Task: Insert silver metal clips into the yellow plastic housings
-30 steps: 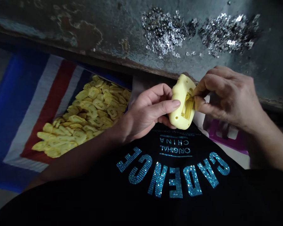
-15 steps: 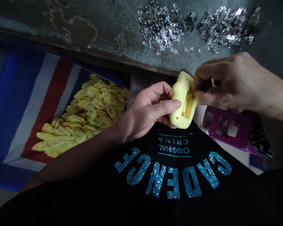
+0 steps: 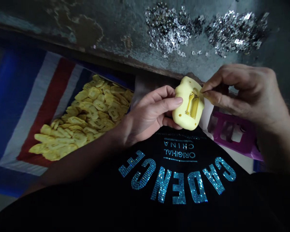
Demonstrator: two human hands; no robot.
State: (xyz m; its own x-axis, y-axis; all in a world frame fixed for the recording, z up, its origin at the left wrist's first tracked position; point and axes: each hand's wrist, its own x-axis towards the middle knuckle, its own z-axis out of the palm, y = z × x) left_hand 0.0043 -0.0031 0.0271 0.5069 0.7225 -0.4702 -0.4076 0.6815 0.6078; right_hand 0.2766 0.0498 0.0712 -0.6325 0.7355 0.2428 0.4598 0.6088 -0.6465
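My left hand (image 3: 152, 112) grips a pale yellow plastic casing (image 3: 190, 104) by its left side, thumb on the face towards me. The casing has rounded, wavy edges, small screw holes and a long battery recess with metal contacts at its ends. At the casing's upper right edge, my right hand (image 3: 248, 91) is closed in a pinch, fingertips close to the recess. Anything between those fingertips is too small or hidden to make out. Above the hands, small shiny metal contact pieces lie in two heaps, a left heap (image 3: 170, 29) and a right heap (image 3: 236, 32).
A worn metal worktop (image 3: 120, 29) runs across the top, its edge just above the casing. At left, many yellow plastic parts (image 3: 94, 109) lie on a striped cloth sack (image 3: 54, 87) in a blue container (image 3: 4, 96). A purple plastic stool (image 3: 246, 138) stands at lower right.
The casing has turned so its recessed face shows more fully. My right hand has drawn slightly away to the right, uncovering the metal contact at the recess's upper end.
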